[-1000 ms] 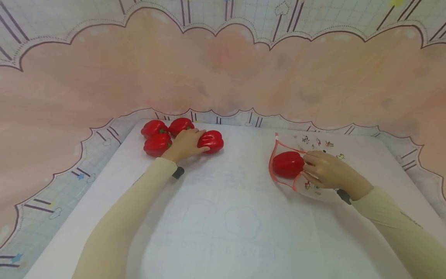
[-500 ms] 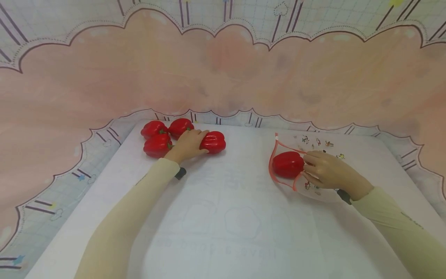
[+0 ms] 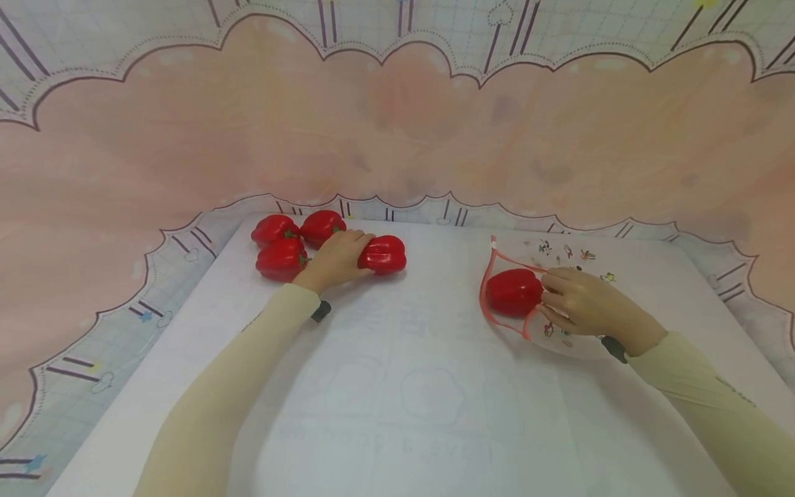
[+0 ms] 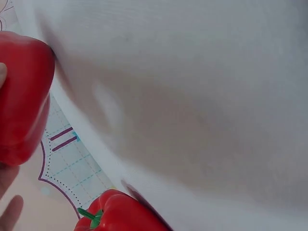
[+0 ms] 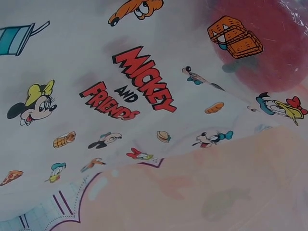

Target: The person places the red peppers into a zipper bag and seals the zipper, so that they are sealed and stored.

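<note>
My left hand (image 3: 338, 259) grips a red bell pepper (image 3: 383, 255) at the back left of the table. In the left wrist view this bell pepper (image 4: 24, 96) fills the left side, with fingertips (image 4: 12, 211) at and below its lower end. Just left of the hand lie three more red peppers, the nearest pepper (image 3: 279, 259) by the wrist. To the right, my right hand (image 3: 577, 300) pinches the edge of a clear printed plastic bag (image 3: 562, 345) with an orange-red rim. Another red bell pepper (image 3: 513, 293) sits in the bag's mouth. Cartoon prints (image 5: 144, 91) cover the bag in the right wrist view.
The white tabletop (image 3: 385, 386) runs from the arms to the back edge. Behind it hangs a patterned cloth (image 3: 397, 138) with a peach scalloped band, which also borders the table's sides.
My left hand has shifted slightly right, and the bell pepper in it has moved the same way. The right hand and the bag have stayed in place.
</note>
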A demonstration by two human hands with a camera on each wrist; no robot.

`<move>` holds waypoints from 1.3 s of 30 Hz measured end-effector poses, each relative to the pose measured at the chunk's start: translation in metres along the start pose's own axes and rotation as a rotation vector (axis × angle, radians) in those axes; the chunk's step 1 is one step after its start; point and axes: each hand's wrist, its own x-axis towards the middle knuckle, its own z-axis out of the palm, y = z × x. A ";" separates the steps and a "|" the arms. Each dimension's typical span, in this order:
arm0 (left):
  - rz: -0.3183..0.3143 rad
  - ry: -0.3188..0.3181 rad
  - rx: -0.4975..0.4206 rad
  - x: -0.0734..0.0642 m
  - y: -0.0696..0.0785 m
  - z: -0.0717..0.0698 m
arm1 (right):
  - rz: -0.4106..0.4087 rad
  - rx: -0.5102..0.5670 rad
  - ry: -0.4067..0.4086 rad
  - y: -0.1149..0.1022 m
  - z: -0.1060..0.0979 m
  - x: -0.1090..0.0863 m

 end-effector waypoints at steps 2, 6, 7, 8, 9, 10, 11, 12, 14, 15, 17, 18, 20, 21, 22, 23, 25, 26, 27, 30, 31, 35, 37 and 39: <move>0.033 0.013 -0.006 0.000 0.000 0.001 | 0.003 0.000 0.000 0.000 0.000 0.000; 0.101 0.042 -0.011 0.000 -0.001 0.003 | 0.005 0.007 0.013 0.000 0.000 0.000; 0.118 0.050 -0.010 0.000 -0.001 0.004 | 0.005 0.008 0.018 -0.001 0.000 0.001; 0.133 0.056 -0.004 0.000 -0.001 0.005 | 0.004 0.009 0.022 -0.001 0.000 0.001; 0.147 0.061 0.000 -0.001 -0.001 0.005 | 0.003 0.010 0.025 -0.001 0.000 0.001; 0.161 0.066 0.006 -0.001 0.000 0.005 | 0.002 0.011 0.026 -0.001 0.001 0.001; 0.172 0.070 0.007 -0.002 0.000 0.005 | 0.001 0.012 0.027 -0.001 0.001 0.001; 0.184 0.075 0.013 -0.002 0.001 0.005 | 0.000 0.013 0.027 -0.001 0.001 0.001; 0.208 0.084 0.023 -0.003 0.002 0.004 | 0.000 0.012 0.025 -0.001 0.001 0.000; 0.220 0.087 0.026 -0.004 0.003 0.004 | 0.001 0.013 0.024 -0.001 0.001 0.000; 0.247 0.092 0.034 -0.005 0.006 0.003 | 0.003 0.012 0.022 -0.001 0.002 0.000; 0.261 0.095 0.038 -0.006 0.007 0.002 | 0.005 0.011 0.023 -0.001 0.002 0.000; 0.292 0.101 0.042 -0.007 0.009 0.001 | 0.006 0.007 0.026 0.000 0.003 0.000; 0.306 0.106 0.041 -0.007 0.010 0.001 | 0.005 0.002 0.028 0.000 0.003 0.000; 0.324 0.115 0.041 -0.007 0.012 0.001 | 0.004 -0.002 0.032 0.000 0.003 0.000; 0.340 0.122 0.042 -0.007 0.013 0.001 | 0.003 -0.004 0.036 0.000 0.004 0.000; 0.375 0.141 0.058 -0.007 0.015 0.002 | 0.000 -0.009 0.043 0.000 0.004 0.000; 0.389 0.149 0.070 -0.007 0.015 0.002 | -0.001 -0.009 0.046 0.000 0.004 0.000; 0.406 0.159 0.079 -0.007 0.016 0.003 | -0.002 -0.009 0.048 0.000 0.004 0.000; 0.449 0.184 0.112 -0.007 0.020 0.003 | -0.002 -0.009 0.049 0.000 0.003 0.000; 0.459 0.190 0.110 -0.006 0.021 0.004 | -0.002 -0.009 0.047 0.000 0.003 0.000; 0.478 0.204 0.077 -0.005 0.028 0.004 | -0.002 -0.010 0.044 0.000 0.003 0.000; 0.479 0.206 0.056 -0.004 0.032 0.005 | -0.003 -0.008 0.044 0.001 0.004 0.000; 0.483 0.213 0.043 -0.003 0.037 0.006 | -0.002 -0.007 0.045 0.001 0.004 0.000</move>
